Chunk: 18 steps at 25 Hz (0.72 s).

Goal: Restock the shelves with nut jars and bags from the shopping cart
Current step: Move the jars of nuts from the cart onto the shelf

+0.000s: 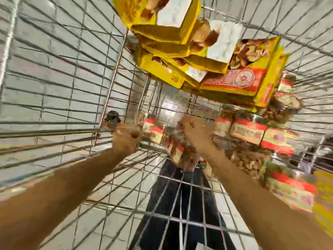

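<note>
Head view, badly blurred: left hand [127, 138] is clenched at the wire cart [59, 73]; right hand [195, 131] grasps a clear jar [177, 141]; yellow bags [180, 49] piled beyond, print unreadable.

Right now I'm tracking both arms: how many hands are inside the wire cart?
2: the left hand is a closed fist at the cart's left side; the right hand reaches among blurred packages; its grip is unclear.

The floor [54, 56] is laid with pale grey-white tiles in a grid of thin dark joints, glossy enough to catch overhead light — one bright glare patch [170, 107] shows near the middle of the view. Everything is smeared by heavy blur. At the far right edge sits a dark area [327, 141] — too blurred to identify.
</note>
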Motion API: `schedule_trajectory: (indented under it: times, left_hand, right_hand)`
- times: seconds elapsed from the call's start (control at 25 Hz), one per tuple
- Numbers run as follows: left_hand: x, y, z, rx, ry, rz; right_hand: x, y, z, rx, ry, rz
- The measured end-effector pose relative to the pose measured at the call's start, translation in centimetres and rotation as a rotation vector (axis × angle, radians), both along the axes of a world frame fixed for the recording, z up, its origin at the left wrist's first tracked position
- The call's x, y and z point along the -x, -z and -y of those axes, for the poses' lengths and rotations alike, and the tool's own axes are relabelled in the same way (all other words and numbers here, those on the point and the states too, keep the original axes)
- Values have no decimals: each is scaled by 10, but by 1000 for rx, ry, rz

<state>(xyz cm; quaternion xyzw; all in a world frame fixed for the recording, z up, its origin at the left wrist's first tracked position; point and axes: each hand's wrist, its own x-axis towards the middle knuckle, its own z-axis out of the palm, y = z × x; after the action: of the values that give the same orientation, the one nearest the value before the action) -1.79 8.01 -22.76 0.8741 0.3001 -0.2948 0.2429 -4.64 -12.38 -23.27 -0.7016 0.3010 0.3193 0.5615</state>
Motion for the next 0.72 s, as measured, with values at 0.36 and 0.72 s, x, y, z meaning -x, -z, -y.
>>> schedule_trajectory:
  times: [0.36, 0.72]
  left_hand:
    - [19, 29, 2, 5, -18, 6]
    - [-11, -6, 96, 584, -63, 0]
  right_hand:
    - [-5, 27, 15, -245, 240, -58]
    - [-30, 6, 56, -585, 381, -218]
